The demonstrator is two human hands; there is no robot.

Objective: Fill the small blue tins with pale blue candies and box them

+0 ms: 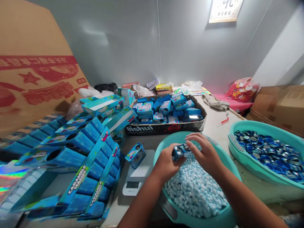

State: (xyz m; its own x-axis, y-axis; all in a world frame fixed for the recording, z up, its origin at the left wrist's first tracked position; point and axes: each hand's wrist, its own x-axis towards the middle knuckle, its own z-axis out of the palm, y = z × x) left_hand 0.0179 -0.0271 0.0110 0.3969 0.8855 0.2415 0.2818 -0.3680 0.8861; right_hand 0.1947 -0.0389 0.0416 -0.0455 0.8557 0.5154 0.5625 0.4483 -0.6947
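My left hand (167, 163) is closed around a small blue box (178, 153), held above a turquoise basin (234, 164). White candies show at the top of this box. Close against the box's right end is my right hand (205, 155), its fingers stretched out and slightly apart; whether a candy touches its fingertips is hidden. Beneath both hands, pale blue and white candies (197, 186) fill much of the basin. Left of the basin, another blue box (136, 155) with a round opening stands on a white digital scale (144, 169), whose reading is too small to make out.
Display trays (78, 180) packed with blue boxes are stacked at left. Behind the basin, a black carton (163, 128) holds many more boxes. A second turquoise basin (263, 172) at right contains blue and silver round lids (268, 152). A large cardboard carton (35, 41) rises at far left.
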